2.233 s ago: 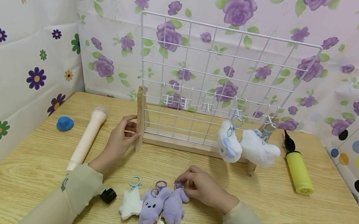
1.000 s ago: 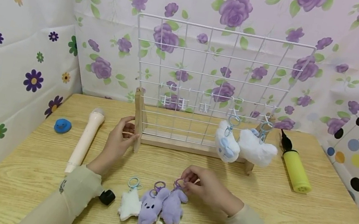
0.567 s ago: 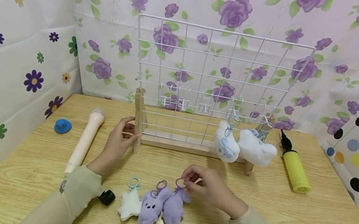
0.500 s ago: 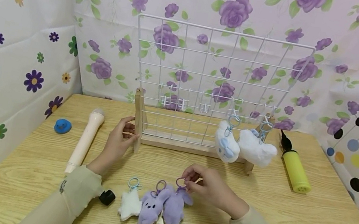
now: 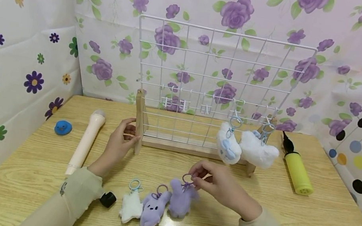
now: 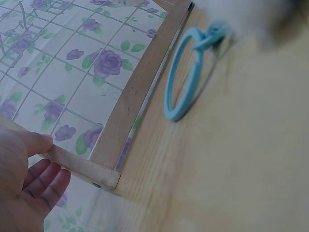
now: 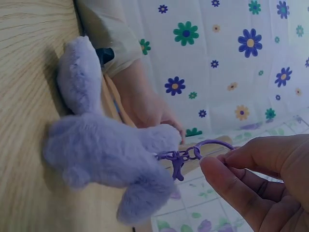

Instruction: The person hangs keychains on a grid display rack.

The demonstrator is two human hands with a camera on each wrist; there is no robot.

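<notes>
My right hand (image 5: pixel 217 182) pinches the purple key ring (image 7: pixel 215 142) of a purple plush bunny keychain (image 5: pixel 181 200), back towards me. In the right wrist view the plush (image 7: pixel 106 150) dangles from its chain close to the tabletop. My left hand (image 5: pixel 120 138) holds the left wooden post (image 5: pixel 139 122) of a white wire grid rack (image 5: pixel 206 73), thumb on one side, fingers on the other. A second purple plush keychain (image 5: pixel 153 209), face up, and a white plush keychain (image 5: pixel 131 207) with a blue ring (image 6: pixel 186 72) lie on the table.
Two white plush keychains (image 5: pixel 229 143) hang from hooks at the rack's right; other white hooks (image 5: pixel 205 108) are on its left and middle. A cream microphone (image 5: pixel 86 141) and blue toy duck (image 5: pixel 63 128) lie left, a yellow hand pump (image 5: pixel 299 172) right.
My right hand has lifted the purple bunny keychain by its ring and moved it slightly up and right, away from the other purple plush. The left hand stays on the post.
</notes>
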